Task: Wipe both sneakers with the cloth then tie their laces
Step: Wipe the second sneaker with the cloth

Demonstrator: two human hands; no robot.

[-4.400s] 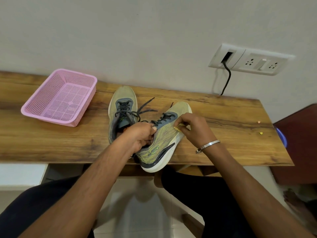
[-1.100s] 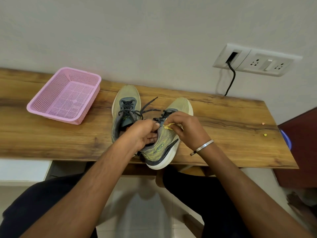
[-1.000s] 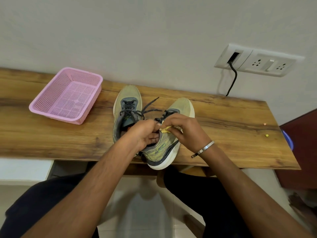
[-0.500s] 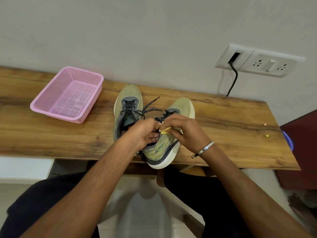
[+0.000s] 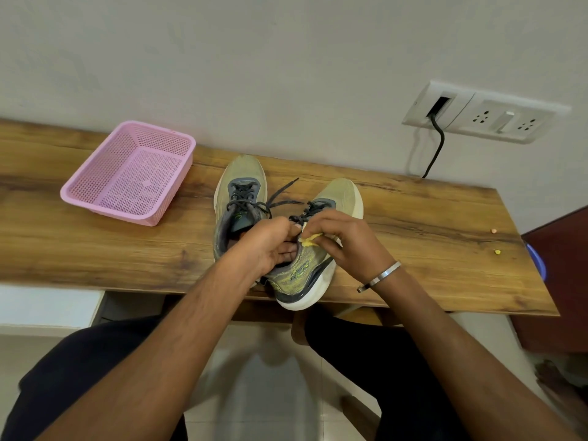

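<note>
Presently two olive-green sneakers with dark grey tongues and white soles are sitting on the wooden counter [image 5: 413, 237], toes pointing to 12 o'clock. The left sneaker [image 5: 241, 183] is lying flat with its dark laces [image 5: 280, 194] trailing loose toward 3 o'clock. The right sneaker [image 5: 305, 275] is sitting just beside it at 3 o'clock, heel overhanging the counter's near edge and tilted up on its side. The left hand [image 5: 270, 246] is gripping the right sneaker's collar, fingers curled into the opening. The right hand [image 5: 346, 240] is pinching a small yellow cloth [image 5: 310, 240] against the upper near the lace eyelets, a metal bangle [image 5: 380, 276] circling the wrist. A pink basket [image 5: 92, 192] is resting at 9 o'clock, well apart from the sneakers.
</note>
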